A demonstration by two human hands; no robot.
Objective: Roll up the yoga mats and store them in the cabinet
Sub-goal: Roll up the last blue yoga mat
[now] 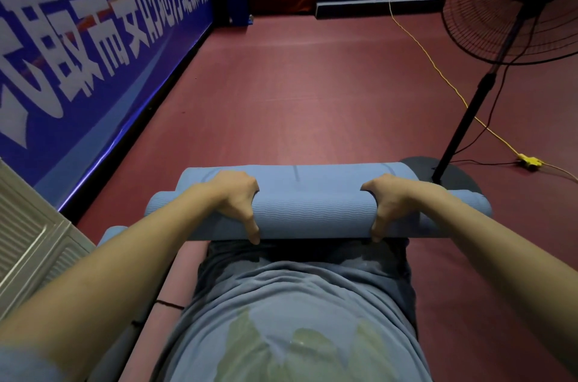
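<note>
L hand (233, 200) & R hand (389, 203) both curled over rolled light-blue foam yoga mat (312, 214), thumbs tucked under its near edge, fingers wrapped over top. Mat lies crosswise between hands, over person's lap, wavy ribbed texture. Second blue roll (297, 172) just behind it. Black pedestal fan (488, 75) stands right of mat, on dark-red floor (297, 84).

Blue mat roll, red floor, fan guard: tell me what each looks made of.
Blue mat roll, gripped by the left hand and the right hand: likely soft foam, matte, with a fine wavy embossed texture.
Red floor: probably vinyl or rubber sports flooring, smooth with a dull sheen.
Fan guard: thin dark wire, seemingly metal.
</note>
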